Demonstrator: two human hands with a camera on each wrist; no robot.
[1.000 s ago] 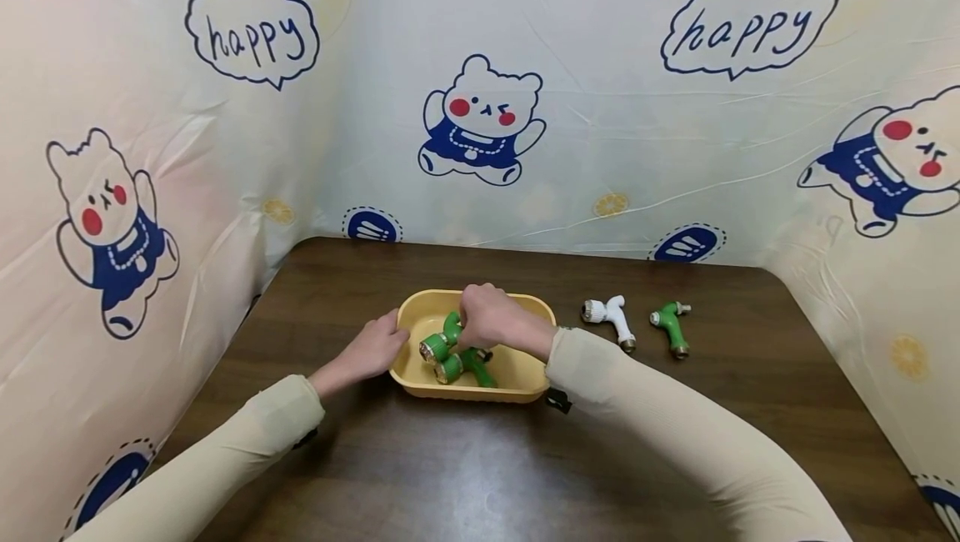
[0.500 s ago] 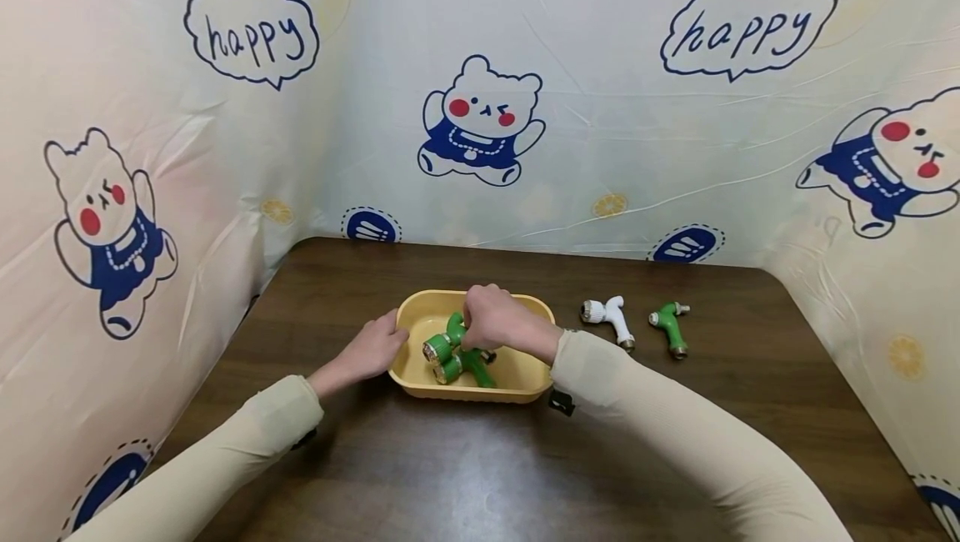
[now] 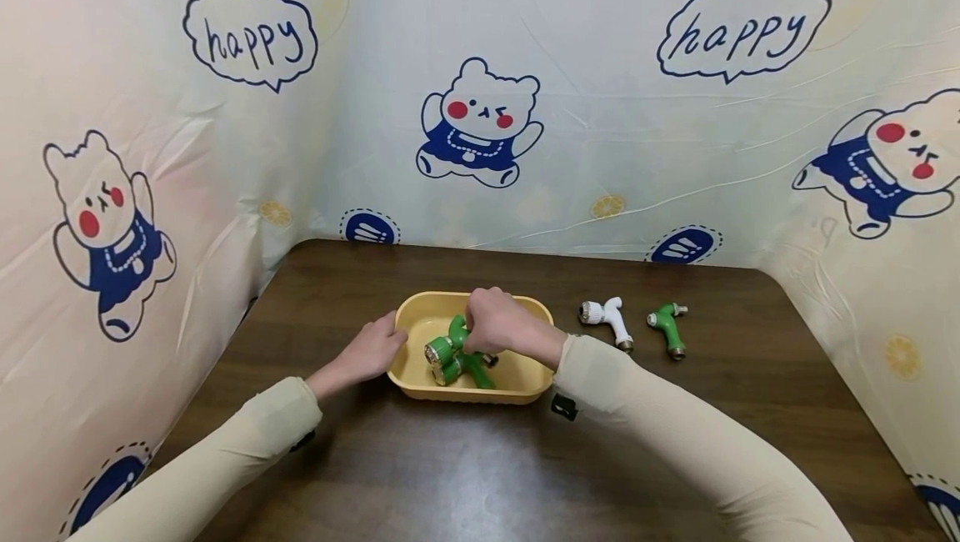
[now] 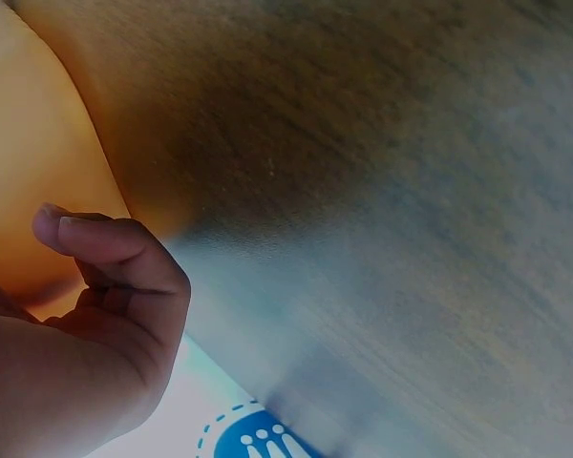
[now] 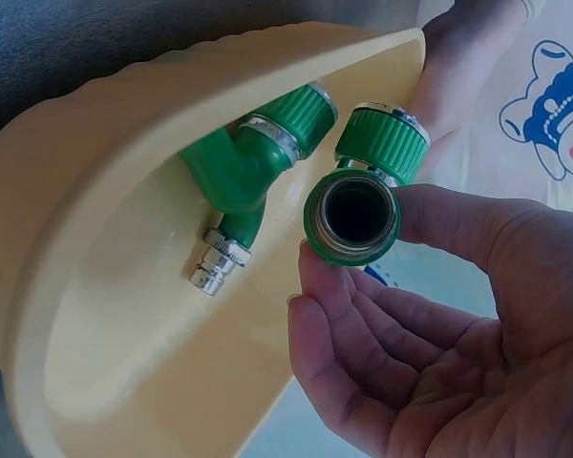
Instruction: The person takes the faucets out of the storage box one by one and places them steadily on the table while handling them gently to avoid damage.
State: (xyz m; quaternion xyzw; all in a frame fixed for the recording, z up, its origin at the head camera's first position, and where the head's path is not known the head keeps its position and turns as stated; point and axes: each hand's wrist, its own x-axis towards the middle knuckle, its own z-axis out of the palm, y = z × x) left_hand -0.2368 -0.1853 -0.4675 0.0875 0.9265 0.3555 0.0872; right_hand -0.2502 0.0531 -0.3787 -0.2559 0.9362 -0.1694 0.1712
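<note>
In the head view a yellow plastic basin (image 3: pixel 525 367) stands on the table, and my left hand (image 3: pixel 372 348) grips its left rim. The left wrist view has that hand's fingers (image 4: pixel 100 239) curled at the basin's wall (image 4: pixel 38 143). Over the basin my right hand (image 3: pixel 498 321) pinches a green tap (image 3: pixel 441 351) by its body. Seen from the right wrist, thumb and fingertips press on either side of the tap's round open end (image 5: pixel 353 215). A second green tap (image 5: pixel 234 167) with a metal nozzle lies in the basin, partly overlapped by the held one in the head view.
To the right of the basin lie a white tap (image 3: pixel 609 321) and, beyond it, another green tap (image 3: pixel 667 329). The brown wooden table (image 3: pixel 450 467) is bounded at the back and sides by a printed cloth (image 3: pixel 600 133).
My right hand has shifted slightly to the right with the green tap still pinched. The left hand keeps its hold on the basin's rim.
</note>
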